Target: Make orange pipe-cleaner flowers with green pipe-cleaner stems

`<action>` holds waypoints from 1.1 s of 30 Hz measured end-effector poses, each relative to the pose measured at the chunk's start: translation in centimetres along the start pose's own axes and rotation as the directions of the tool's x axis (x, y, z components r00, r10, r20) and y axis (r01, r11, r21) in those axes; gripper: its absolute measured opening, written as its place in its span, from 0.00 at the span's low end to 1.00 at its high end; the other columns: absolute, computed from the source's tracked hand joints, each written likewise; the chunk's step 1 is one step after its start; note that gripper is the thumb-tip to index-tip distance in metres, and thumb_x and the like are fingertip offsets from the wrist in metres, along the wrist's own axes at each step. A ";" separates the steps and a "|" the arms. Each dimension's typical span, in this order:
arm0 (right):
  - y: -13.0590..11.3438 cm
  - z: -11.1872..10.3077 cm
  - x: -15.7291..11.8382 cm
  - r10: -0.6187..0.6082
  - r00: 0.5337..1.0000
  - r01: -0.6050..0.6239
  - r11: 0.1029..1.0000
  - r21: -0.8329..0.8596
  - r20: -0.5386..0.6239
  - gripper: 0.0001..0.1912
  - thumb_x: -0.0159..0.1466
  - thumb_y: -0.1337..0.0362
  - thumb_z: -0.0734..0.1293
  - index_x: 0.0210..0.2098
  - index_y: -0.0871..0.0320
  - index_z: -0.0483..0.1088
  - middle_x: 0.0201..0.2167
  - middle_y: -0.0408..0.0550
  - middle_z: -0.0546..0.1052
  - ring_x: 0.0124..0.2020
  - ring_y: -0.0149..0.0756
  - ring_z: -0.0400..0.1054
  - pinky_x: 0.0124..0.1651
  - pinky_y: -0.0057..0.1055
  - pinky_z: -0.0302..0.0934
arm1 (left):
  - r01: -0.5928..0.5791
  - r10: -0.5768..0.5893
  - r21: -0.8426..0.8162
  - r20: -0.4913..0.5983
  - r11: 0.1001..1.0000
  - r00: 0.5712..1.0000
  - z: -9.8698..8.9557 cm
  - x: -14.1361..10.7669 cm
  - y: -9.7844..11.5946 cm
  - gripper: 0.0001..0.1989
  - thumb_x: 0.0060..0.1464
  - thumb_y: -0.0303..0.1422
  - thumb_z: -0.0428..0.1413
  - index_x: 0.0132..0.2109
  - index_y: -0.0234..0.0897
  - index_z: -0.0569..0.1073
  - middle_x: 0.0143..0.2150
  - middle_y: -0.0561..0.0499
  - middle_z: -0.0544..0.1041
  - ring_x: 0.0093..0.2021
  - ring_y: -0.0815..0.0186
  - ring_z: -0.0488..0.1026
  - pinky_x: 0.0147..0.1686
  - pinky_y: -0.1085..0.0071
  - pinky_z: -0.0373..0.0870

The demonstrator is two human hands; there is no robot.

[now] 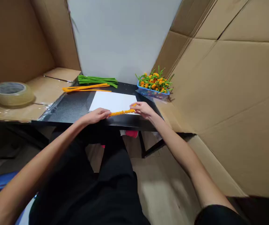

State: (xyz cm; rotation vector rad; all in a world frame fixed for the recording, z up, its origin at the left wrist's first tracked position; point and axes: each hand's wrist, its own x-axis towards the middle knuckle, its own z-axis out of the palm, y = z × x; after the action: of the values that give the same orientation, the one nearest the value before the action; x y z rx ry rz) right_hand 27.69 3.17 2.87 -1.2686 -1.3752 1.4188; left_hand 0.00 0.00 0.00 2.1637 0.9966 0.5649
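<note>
A bumpy orange chenille stem coil (122, 112) lies across the lower edge of a white paper sheet (112, 101), on a black table (73, 109). My left hand (94, 116) pinches its left end, and my right hand (142, 110) holds its right end with the fingertips. Straight green chenille stems (97, 80) and straight orange ones (86, 88) lie in bundles at the table's far edge, beyond the paper. The part of the coil under my fingers is hidden.
A blue plastic basket (152, 91) of orange-and-green chenille flowers (154, 82) stands at the far right of the table. A clear tape roll (10, 93) sits on cardboard at the left. Cardboard sheets (230, 84) and a white wall (122, 40) surround the table.
</note>
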 end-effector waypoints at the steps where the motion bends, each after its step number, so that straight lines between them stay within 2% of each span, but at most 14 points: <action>1: -0.5 -0.1 0.0 -0.021 1.000 0.021 1.000 -0.003 -0.007 0.11 0.46 0.72 0.77 0.30 0.63 0.76 0.22 0.45 0.79 0.23 0.26 0.71 0.26 0.20 0.64 | -0.006 0.006 0.004 0.000 1.000 1.000 0.0 0.0 0.1 0.23 0.60 0.50 0.42 0.27 0.37 0.63 0.22 0.56 0.58 0.24 0.69 0.55 0.26 0.71 0.53; 5: -2.1 -0.3 -0.4 -0.124 0.991 0.124 0.992 -0.008 -0.048 0.18 0.45 0.69 0.79 0.34 0.60 0.74 0.25 0.46 0.81 0.27 0.32 0.75 0.28 0.24 0.66 | -0.008 0.010 0.035 -0.048 0.999 0.999 0.3 -0.1 0.4 0.22 0.62 0.48 0.41 0.27 0.37 0.62 0.23 0.55 0.60 0.25 0.69 0.56 0.27 0.71 0.54; 9: -2.5 -0.4 -1.9 -0.228 0.971 0.231 0.972 0.034 -0.072 0.17 0.48 0.62 0.80 0.33 0.58 0.73 0.30 0.47 0.83 0.32 0.34 0.77 0.34 0.27 0.68 | 0.039 -0.028 0.066 -0.164 0.997 0.986 0.8 0.1 0.5 0.21 0.63 0.45 0.41 0.27 0.37 0.63 0.24 0.54 0.63 0.26 0.68 0.59 0.29 0.71 0.56; 17: -0.3 -0.2 -3.6 -0.278 0.949 0.306 0.924 0.231 -0.146 0.19 0.49 0.55 0.79 0.35 0.55 0.73 0.36 0.45 0.83 0.43 0.35 0.78 0.49 0.33 0.70 | 0.074 -0.073 -0.006 -0.295 0.997 0.953 1.1 0.8 -0.5 0.20 0.62 0.44 0.43 0.27 0.37 0.65 0.22 0.55 0.63 0.25 0.68 0.59 0.29 0.71 0.55; 22: 0.8 -0.2 -4.0 -0.314 0.937 0.342 0.913 0.223 -0.152 0.20 0.48 0.57 0.80 0.36 0.54 0.73 0.37 0.46 0.83 0.45 0.36 0.78 0.52 0.35 0.70 | 0.062 -0.101 -0.149 -0.270 0.987 0.958 1.0 0.8 -1.6 0.21 0.62 0.47 0.44 0.28 0.37 0.65 0.20 0.57 0.58 0.22 0.71 0.53 0.25 0.72 0.51; 24: 1.3 -0.2 -4.1 -0.333 0.926 0.365 0.911 0.194 -0.178 0.19 0.49 0.57 0.80 0.36 0.54 0.73 0.37 0.45 0.83 0.44 0.36 0.78 0.51 0.34 0.71 | 0.056 -0.112 -0.232 -0.237 0.971 0.965 1.0 0.7 -1.8 0.22 0.62 0.48 0.45 0.28 0.37 0.65 0.20 0.58 0.55 0.20 0.72 0.50 0.23 0.72 0.49; 27: 2.0 0.2 -4.2 -0.424 0.878 0.443 0.896 0.040 -0.221 0.14 0.53 0.57 0.77 0.36 0.55 0.76 0.38 0.46 0.83 0.43 0.37 0.78 0.46 0.33 0.72 | 0.058 -0.143 -0.336 -0.235 0.940 0.962 1.0 0.7 -1.8 0.22 0.61 0.49 0.47 0.28 0.36 0.65 0.19 0.58 0.54 0.20 0.73 0.48 0.21 0.73 0.46; 29: 2.3 0.6 -4.2 -0.490 0.844 0.486 0.871 -0.075 -0.217 0.11 0.57 0.58 0.74 0.37 0.56 0.77 0.38 0.47 0.83 0.44 0.40 0.78 0.42 0.34 0.73 | 0.060 -0.168 -0.387 -0.252 0.920 0.953 0.9 0.6 -1.7 0.22 0.60 0.50 0.48 0.27 0.36 0.65 0.19 0.58 0.54 0.20 0.73 0.48 0.21 0.73 0.44; 33: 2.6 1.1 -4.0 -0.547 0.812 0.516 0.836 -0.186 -0.202 0.09 0.60 0.61 0.70 0.37 0.56 0.79 0.37 0.49 0.84 0.43 0.42 0.79 0.38 0.33 0.73 | 0.065 -0.194 -0.442 -0.254 0.894 0.948 0.9 0.5 -1.6 0.22 0.59 0.50 0.49 0.26 0.37 0.64 0.19 0.59 0.53 0.19 0.74 0.47 0.21 0.73 0.43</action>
State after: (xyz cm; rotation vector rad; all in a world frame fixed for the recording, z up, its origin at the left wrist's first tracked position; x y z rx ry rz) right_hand 27.75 -1.27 0.81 -0.9789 -1.5057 0.7685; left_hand 0.10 0.84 -1.76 1.6370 1.0467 0.9627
